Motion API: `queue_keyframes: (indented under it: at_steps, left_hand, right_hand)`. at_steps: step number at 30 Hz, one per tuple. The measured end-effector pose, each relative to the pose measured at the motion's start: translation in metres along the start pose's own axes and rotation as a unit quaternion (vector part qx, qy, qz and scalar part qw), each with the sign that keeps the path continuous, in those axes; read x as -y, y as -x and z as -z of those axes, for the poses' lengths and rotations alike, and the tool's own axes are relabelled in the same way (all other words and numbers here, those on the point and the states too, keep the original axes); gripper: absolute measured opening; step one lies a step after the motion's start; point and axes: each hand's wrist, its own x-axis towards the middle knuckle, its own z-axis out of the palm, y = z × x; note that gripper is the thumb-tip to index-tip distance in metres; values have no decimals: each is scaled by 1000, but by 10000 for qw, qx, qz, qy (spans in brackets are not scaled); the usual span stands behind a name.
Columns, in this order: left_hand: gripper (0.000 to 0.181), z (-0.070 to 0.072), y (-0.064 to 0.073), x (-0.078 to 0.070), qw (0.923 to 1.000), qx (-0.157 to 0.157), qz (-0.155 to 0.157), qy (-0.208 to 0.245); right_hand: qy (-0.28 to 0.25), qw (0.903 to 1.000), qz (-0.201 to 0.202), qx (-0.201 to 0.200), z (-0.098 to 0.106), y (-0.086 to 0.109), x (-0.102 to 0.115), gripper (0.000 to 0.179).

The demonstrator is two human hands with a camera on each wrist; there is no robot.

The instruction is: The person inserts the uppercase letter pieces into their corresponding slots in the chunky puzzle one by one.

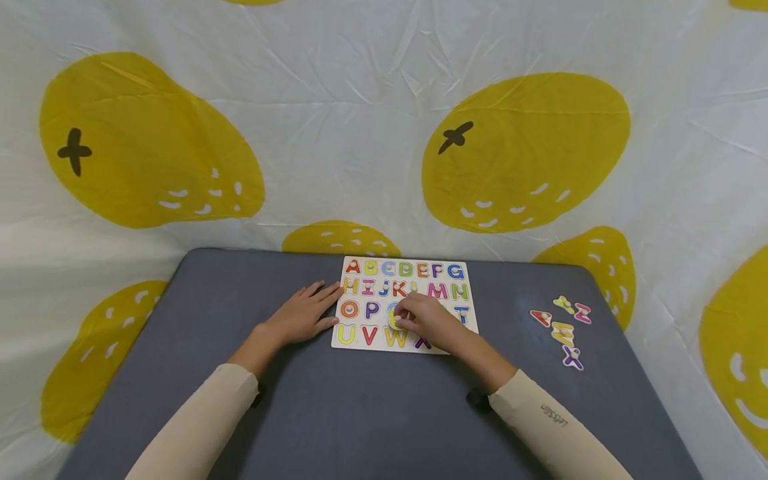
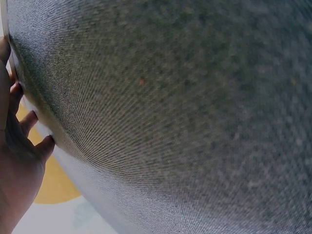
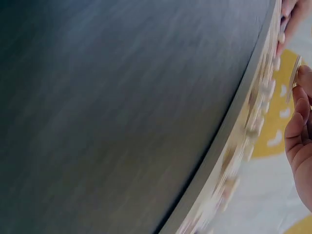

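Observation:
A pale wooden alphabet puzzle board lies near the table's far edge, with coloured letters from A at the upper left. My right hand is over its middle, pinching a yellow letter piece that looks like a U. In the right wrist view the thumb and fingers hold the thin piece edge-on, raised off the board. Beside the board's left edge, my left hand lies with fingers spread, fingertips touching that edge. The right hand hides some letters in the third and fourth rows.
Several loose letter pieces lie right of the board: a red V-shaped one, a yellow Y, a pink Z, a yellow W and a purple X. The grey table meets a fruit-patterned cloth behind.

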Motion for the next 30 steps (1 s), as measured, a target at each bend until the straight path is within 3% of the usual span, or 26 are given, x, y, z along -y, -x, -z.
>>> queue_keyframes:
  at_steps: [10,18,30]
  left_hand:
    - [72,2,1,1,10000,6,43,32]
    - [70,3,0,-1,10000,-9,-16,54]
    - [69,2,0,0,10000,-27,-51,36]
  right_hand:
    - [54,9972,616,424,-25,-36,35,8]
    - [150,9930,921,722,-44,-53,52,7]
    - [698,9893,907,908,-57,-64,64,5]
